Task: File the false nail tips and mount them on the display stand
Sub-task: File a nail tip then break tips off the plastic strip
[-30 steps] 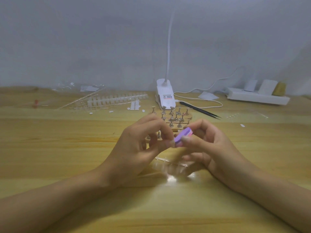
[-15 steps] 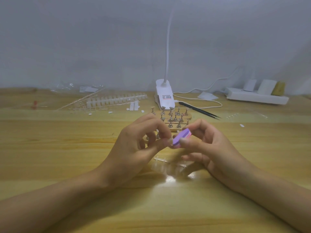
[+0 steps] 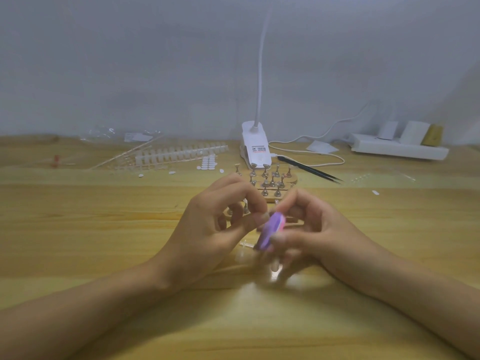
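My left hand pinches a small false nail tip between thumb and forefinger at table centre. My right hand grips a purple and pink buffer block, whose face lies against that tip; the block is blurred. Just behind the hands stands the wooden display stand with several metal pegs, partly hidden by my fingers. A clear strip of nail tips lies under my hands on the table.
A white clip lamp with its cable stands behind the stand. Black tweezers lie to its right. Strips of nail tips and loose white stickers lie at back left. A white power strip sits at back right.
The buffer block has swung from lying nearly flat to standing more upright and lower, stroking along the nail tip. My left hand has stayed almost still.
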